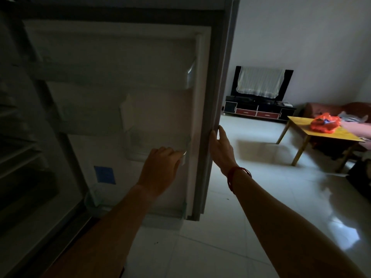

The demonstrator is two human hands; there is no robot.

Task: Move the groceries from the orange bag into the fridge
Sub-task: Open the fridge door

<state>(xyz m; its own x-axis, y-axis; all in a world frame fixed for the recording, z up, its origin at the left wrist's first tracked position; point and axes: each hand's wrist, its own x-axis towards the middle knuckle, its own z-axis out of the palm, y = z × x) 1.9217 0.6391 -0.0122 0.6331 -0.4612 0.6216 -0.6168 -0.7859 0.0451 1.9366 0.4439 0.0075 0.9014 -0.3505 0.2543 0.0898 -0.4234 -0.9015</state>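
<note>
The fridge door (124, 81) stands open in front of me, its pale inner side with clear door shelves facing me. My right hand (219, 147) grips the door's outer edge. My left hand (160, 167) rests with curled fingers on the rim of a clear door shelf (140, 145). The dark fridge interior (24, 149) with its racks lies at the left. The orange bag (325, 123) sits far off on a yellow table (321, 133) at the right, with something blue showing in its open top.
A TV under a lace cloth (261, 82) stands on a low dark cabinet (259, 109) at the back wall. A sofa (341, 109) is behind the table. A glossy tiled floor (251, 197) stretches between fridge and table.
</note>
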